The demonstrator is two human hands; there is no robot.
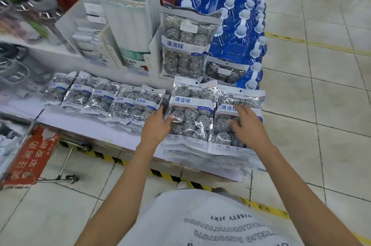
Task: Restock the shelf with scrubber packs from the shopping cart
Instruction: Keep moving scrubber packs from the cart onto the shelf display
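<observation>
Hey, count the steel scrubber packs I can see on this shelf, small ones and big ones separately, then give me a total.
Small scrubber packs: 5
Large scrubber packs: 4
Total: 9
This counts only packs whose faces show. More lie stacked under the two front large ones, and those cannot be counted.

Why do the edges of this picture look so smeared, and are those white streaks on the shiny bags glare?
Head view: the wide lens bends floor tiles outward; the grey hanging items at far left are blurred, the centre sharper. The clear plastic packs of steel-wool scrubbers under the left hand and right hand catch white overhead glare. Shadows are faint.
</observation>
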